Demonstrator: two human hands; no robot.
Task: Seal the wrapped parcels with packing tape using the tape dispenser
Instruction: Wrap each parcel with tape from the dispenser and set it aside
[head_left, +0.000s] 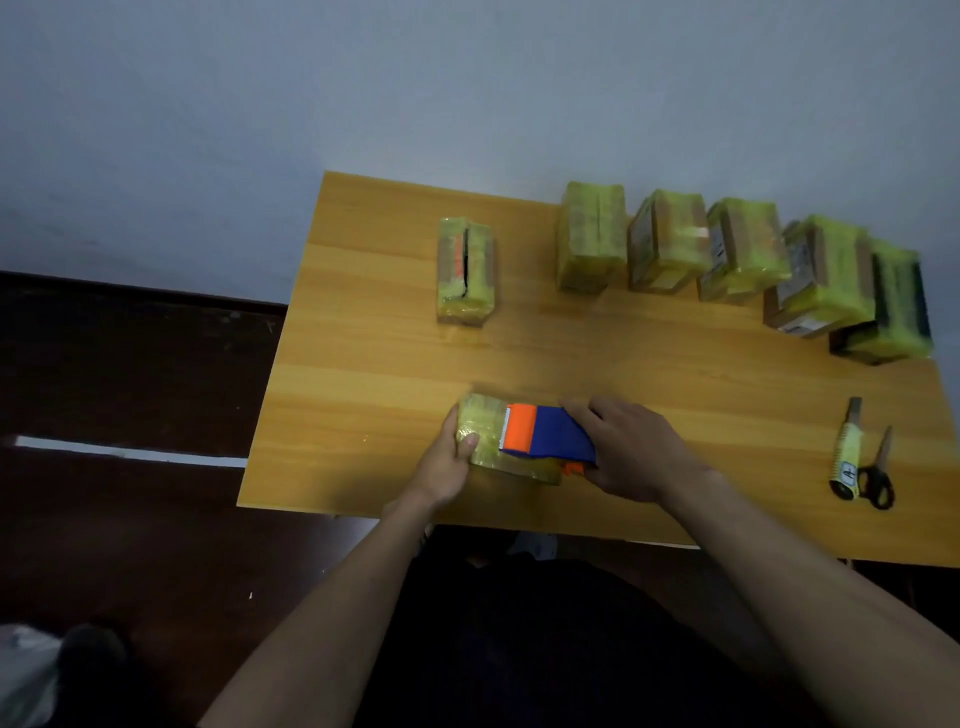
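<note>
A parcel wrapped in yellowish tape lies near the front edge of the wooden table. My left hand grips its left end, thumb on top. My right hand holds the blue and orange tape dispenser, which lies flat on top of the parcel with its orange end pointing left. The parcel's right part is hidden under the dispenser.
A single taped parcel stands at the middle back. A row of several taped parcels runs along the back right. A utility knife and black scissors lie at the right front. Dark floor lies left of the table.
</note>
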